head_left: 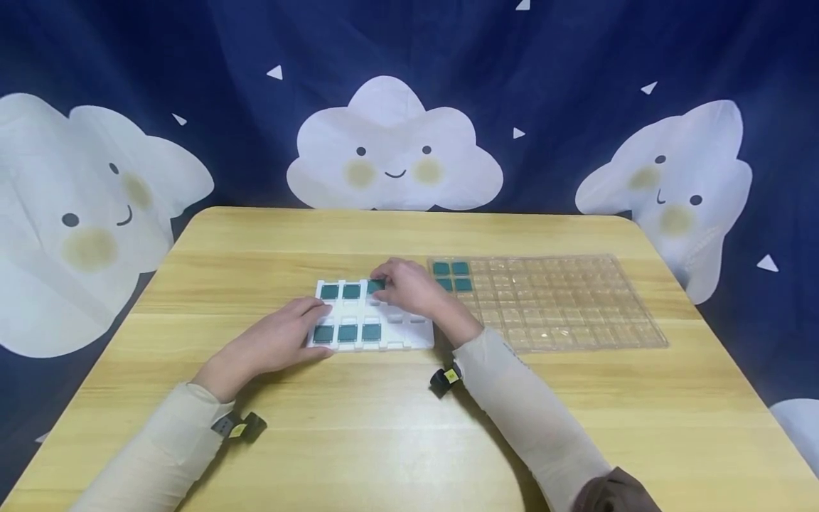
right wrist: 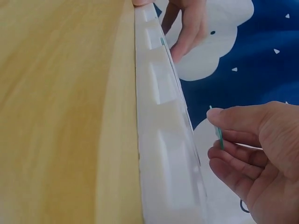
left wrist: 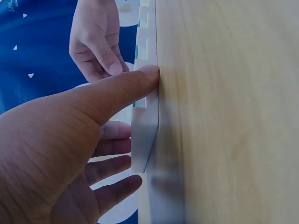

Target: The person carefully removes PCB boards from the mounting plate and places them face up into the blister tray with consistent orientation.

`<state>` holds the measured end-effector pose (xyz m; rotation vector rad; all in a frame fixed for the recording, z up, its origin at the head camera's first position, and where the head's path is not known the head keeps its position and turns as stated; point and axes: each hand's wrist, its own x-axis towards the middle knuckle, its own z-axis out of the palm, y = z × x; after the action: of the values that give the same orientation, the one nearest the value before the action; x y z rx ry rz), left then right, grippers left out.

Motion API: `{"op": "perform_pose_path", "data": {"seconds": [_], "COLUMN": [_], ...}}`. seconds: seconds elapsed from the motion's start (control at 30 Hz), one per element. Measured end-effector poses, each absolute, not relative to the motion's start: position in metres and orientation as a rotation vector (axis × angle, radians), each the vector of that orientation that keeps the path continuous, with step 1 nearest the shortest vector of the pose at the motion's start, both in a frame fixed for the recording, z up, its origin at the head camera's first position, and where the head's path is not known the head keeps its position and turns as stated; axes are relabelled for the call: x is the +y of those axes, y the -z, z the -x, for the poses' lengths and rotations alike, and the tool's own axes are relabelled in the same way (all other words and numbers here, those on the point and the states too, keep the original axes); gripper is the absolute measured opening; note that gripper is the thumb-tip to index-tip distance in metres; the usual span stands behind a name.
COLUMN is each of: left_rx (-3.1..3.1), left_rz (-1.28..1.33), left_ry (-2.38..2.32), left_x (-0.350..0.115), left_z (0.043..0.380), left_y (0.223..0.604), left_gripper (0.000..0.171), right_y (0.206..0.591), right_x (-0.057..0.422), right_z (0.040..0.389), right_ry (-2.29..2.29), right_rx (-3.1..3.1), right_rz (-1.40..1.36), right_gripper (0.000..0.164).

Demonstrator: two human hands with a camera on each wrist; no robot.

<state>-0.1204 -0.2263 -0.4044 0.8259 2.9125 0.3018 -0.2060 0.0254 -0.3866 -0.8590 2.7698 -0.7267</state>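
A white tray (head_left: 419,336) with square pockets lies on the table, holding small green square chips (head_left: 348,333) in its back and front rows. At the tray's left end, my left hand (head_left: 281,336) grips it, thumb against the front side and fingers over the end. My right hand (head_left: 412,288) is above the back row, pinching a thin green chip (right wrist: 220,136) by its edges between thumb and fingers. That chip stands tilted on edge in the right wrist view, apart from the tray wall (right wrist: 163,116).
Right of the white tray lies a clear plastic tray (head_left: 557,302) with many pockets; several green chips (head_left: 461,268) sit in its back left corner. Both stand on a wooden table (head_left: 358,434). A dark blue curtain (head_left: 550,64) with printed clouds hangs behind.
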Motion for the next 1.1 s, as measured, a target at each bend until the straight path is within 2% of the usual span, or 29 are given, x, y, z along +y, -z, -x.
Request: {"op": "perform_pose_path", "data": {"seconds": [1.1], "left_rx": [2.914], "left_rz": [-0.824], "left_ry": [-0.296], "left_x": [-0.226], "left_z": [0.119], "left_y": [0.403], "left_gripper": [0.081], "right_y": [0.381], "right_x": [0.052], "right_z": [0.197], "right_ry": [0.686], "right_rx": [2.771], "right_rz": [1.042], "right_gripper": [0.039]}}
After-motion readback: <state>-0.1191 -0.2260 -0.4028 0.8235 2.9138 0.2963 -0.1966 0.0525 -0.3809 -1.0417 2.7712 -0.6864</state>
